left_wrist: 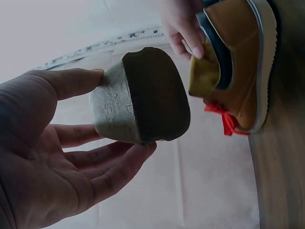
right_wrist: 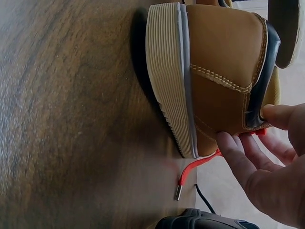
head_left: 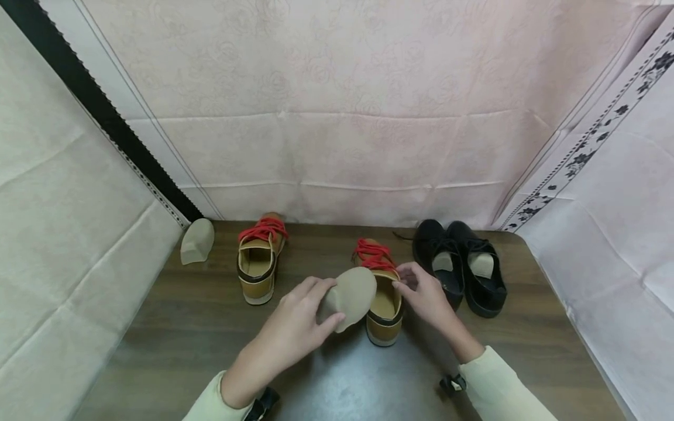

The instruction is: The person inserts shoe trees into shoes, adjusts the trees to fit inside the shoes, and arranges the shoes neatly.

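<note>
My left hand holds a beige molded shoe insert between thumb and fingers. It is rounded at one end, and its dark hollow side shows in the left wrist view. In the head view the insert overlaps the opening of a tan shoe with red laces, standing on its sole. At that shoe's right side my right hand pinches the dark padded collar, thumb at the inner edge and fingers against the outside.
A matching tan shoe stands to the left. Another beige insert lies at the table's far left corner. Two black shoes on the right have beige inserts inside. Pale patterned cloth rises behind the wooden table.
</note>
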### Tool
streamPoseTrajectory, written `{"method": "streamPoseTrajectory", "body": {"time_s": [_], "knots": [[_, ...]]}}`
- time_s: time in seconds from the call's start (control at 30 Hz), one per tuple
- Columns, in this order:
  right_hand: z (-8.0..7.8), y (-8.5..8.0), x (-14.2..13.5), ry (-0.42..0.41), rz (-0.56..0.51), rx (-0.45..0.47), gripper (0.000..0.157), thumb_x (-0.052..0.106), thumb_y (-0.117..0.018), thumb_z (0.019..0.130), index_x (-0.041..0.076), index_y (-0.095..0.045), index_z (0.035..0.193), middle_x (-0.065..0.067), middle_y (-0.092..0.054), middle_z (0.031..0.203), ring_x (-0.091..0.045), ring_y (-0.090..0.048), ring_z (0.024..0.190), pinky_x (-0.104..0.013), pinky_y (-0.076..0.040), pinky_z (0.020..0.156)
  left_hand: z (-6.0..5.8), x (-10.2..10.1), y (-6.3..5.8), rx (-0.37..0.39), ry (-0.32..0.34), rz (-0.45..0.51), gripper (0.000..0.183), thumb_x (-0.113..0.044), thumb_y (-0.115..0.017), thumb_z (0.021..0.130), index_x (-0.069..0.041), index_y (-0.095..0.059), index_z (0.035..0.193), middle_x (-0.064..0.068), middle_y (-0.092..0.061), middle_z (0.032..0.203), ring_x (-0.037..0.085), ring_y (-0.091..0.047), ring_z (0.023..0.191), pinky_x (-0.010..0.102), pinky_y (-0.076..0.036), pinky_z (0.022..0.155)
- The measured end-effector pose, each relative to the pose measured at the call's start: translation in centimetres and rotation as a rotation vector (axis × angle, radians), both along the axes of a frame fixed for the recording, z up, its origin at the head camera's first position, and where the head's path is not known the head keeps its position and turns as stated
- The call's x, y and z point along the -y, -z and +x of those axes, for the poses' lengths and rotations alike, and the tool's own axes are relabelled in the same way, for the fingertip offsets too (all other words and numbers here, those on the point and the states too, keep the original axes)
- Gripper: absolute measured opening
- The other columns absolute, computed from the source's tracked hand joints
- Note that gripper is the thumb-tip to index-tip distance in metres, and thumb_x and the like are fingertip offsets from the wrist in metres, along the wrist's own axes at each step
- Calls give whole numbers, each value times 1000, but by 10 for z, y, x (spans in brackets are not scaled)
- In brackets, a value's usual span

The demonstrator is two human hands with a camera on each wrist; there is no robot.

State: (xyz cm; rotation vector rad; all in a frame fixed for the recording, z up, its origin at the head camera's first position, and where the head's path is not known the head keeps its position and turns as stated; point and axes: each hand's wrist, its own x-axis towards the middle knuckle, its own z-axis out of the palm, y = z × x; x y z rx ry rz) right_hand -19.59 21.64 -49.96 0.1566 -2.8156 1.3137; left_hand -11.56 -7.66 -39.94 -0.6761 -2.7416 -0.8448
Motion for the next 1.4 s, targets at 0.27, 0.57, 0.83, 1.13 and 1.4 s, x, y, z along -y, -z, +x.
{"method": "streamPoseTrajectory", "body": {"time_s": [0.27, 0.57, 0.83, 1.13, 1.4], "knots": [[0, -1, 0, -17, 4, 2, 26, 23, -71, 99, 15, -63, 122, -7, -70, 117, -23, -69, 108, -46, -58, 93, 6, -16, 0, 29, 32, -56, 52, -35, -82, 88, -9, -67, 131, 7, -68, 115, 23, -70, 95, 42, -60, 80], [0, -1, -1, -22, 8, -20, 26, 20, -71, 99, 14, -63, 124, -8, -70, 117, -25, -69, 109, -47, -57, 94, -1, -37, 3, 37, 61, -90, 55, -40, -80, 90, -6, -66, 131, 12, -68, 114, 24, -71, 93, 40, -61, 78], [0, -2, -3, -34, 20, -31, 26, 20, -70, 100, 14, -63, 124, -9, -70, 119, -26, -69, 109, -48, -58, 92, -10, -52, 9, 62, 39, -103, 57, -43, -81, 89, -5, -67, 129, 13, -68, 113, 24, -71, 90, 37, -61, 74], [2, -7, -6, -56, 10, 13, 29, 23, -69, 100, 17, -64, 128, -7, -71, 122, -28, -70, 111, -45, -60, 88, -21, -63, 16, 117, 28, -91, 58, -45, -82, 88, -7, -67, 129, 11, -67, 111, 22, -69, 88, 34, -60, 72], [2, -9, -7, -69, 15, 9, 30, 21, -70, 100, 15, -64, 129, -9, -72, 121, -28, -70, 110, -44, -60, 86, -30, -74, 24, 160, 23, -60, 57, -47, -84, 84, -10, -67, 124, 9, -63, 107, 17, -64, 80, 26, -55, 64]]}}
